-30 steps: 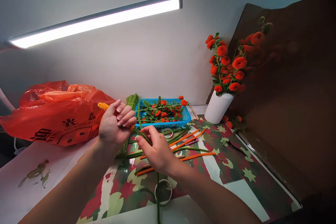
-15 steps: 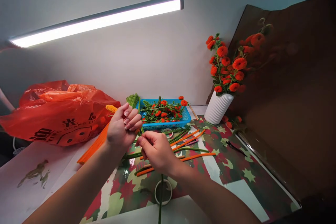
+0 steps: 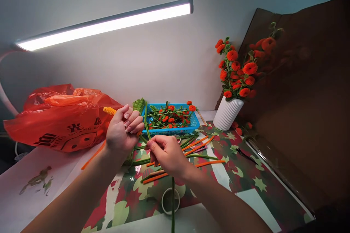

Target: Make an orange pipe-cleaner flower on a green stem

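My left hand (image 3: 123, 127) is closed, with a fuzzy yellow-orange pipe cleaner piece (image 3: 109, 110) poking out on its left side. What else lies inside those fingers is hidden. Just to the right and lower, my right hand (image 3: 168, 154) pinches a green pipe cleaner (image 3: 147, 120). One green length rises above the pinch in front of the blue basket, and another green length (image 3: 173, 204) hangs below the hand. Green also spans the small gap between my hands. Orange and green pipe cleaners (image 3: 210, 162) lie on the table behind my right hand.
A blue basket (image 3: 175, 131) holds orange flowers with green stems. Behind it on the right stands a white ribbed vase (image 3: 228, 114) of similar flowers. A red plastic bag (image 3: 65, 116) fills the left. A tape roll (image 3: 171, 201) and black tweezers (image 3: 246, 156) lie on the camouflage-patterned tabletop.
My hands have drawn slightly apart, the left one going left with the yellow-orange piece, the right one a little right. More of the green pipe cleaner shows between them.
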Demonstrator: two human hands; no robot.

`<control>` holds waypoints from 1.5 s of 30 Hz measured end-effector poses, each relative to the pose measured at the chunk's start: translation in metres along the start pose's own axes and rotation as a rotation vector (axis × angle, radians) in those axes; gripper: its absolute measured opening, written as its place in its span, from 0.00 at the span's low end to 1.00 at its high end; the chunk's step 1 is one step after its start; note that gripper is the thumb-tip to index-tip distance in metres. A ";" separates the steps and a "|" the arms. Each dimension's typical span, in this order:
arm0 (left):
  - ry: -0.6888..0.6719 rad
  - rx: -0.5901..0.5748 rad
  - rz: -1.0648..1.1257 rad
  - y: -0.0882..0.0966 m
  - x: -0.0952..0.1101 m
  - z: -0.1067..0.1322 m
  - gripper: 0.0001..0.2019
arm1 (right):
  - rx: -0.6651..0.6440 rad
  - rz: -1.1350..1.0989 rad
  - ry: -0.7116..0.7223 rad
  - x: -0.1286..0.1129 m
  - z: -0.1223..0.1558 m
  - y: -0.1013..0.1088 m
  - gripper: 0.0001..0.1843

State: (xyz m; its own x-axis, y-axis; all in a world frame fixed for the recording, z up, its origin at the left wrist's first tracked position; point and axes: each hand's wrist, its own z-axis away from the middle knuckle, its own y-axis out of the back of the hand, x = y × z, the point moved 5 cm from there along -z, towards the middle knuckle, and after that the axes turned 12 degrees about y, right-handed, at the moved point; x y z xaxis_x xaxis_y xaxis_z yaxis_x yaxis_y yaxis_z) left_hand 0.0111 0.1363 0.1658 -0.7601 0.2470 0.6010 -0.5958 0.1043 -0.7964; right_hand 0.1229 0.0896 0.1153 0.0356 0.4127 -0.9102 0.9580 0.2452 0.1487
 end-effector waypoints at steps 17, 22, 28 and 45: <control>0.072 -0.006 -0.004 0.001 -0.025 0.000 0.18 | 0.056 0.045 -0.005 0.002 0.000 0.002 0.16; 0.084 -0.009 0.000 0.001 -0.023 -0.002 0.18 | 0.057 0.036 -0.008 0.001 -0.001 0.003 0.16; 0.005 0.020 0.093 0.008 -0.008 -0.006 0.21 | 0.101 0.038 0.011 -0.001 -0.001 0.006 0.17; 0.034 -0.043 0.082 0.000 -0.009 0.001 0.25 | 0.079 0.046 0.016 0.000 0.000 0.004 0.15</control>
State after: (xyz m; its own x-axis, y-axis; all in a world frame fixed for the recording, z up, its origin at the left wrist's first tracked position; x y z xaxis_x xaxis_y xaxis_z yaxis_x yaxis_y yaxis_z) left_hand 0.0177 0.1331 0.1610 -0.7960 0.2888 0.5319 -0.5200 0.1232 -0.8452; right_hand 0.1266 0.0903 0.1154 0.0759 0.4361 -0.8967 0.9749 0.1565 0.1586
